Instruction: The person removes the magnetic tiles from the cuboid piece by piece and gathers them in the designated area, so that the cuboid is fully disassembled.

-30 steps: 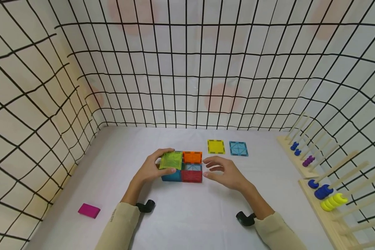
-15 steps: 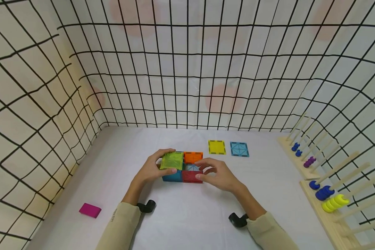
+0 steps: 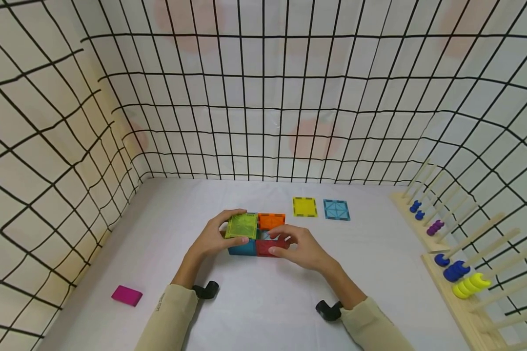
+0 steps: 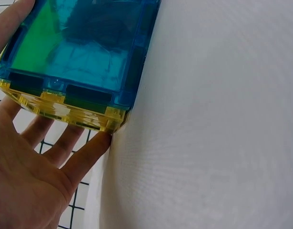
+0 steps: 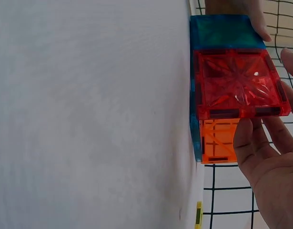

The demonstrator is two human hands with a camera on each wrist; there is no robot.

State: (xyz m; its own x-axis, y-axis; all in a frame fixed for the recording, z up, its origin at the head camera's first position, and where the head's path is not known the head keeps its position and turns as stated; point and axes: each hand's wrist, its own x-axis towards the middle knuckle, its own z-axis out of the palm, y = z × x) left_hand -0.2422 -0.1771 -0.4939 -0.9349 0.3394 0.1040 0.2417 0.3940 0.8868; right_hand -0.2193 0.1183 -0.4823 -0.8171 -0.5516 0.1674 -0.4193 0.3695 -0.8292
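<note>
A two-part box of see-through magnetic tiles stands mid-table. Its left half has a yellow-green top tile (image 3: 242,225) and a blue front tile (image 4: 91,52). My left hand (image 3: 212,236) grips this half, thumb at the front, fingers at the far side beyond the yellow side tile (image 4: 60,109). The right half is open on top and at its right side, with an orange back tile (image 3: 272,221) and a red front tile (image 5: 240,83). My right hand (image 3: 306,248) curves around that open side. Its fingers reach behind the red tile; the thumb appears apart from it.
A yellow tile (image 3: 305,206) and a light blue tile (image 3: 336,209) lie flat behind the box. A magenta block (image 3: 127,295) lies front left. Wooden peg boards (image 3: 461,307) with coloured beads line the right side. A grid-patterned wall (image 3: 268,97) encloses the table.
My right hand has moved left, from beside the box to over its open right half. The left hand keeps its grip, and the tiles look unmoved.
</note>
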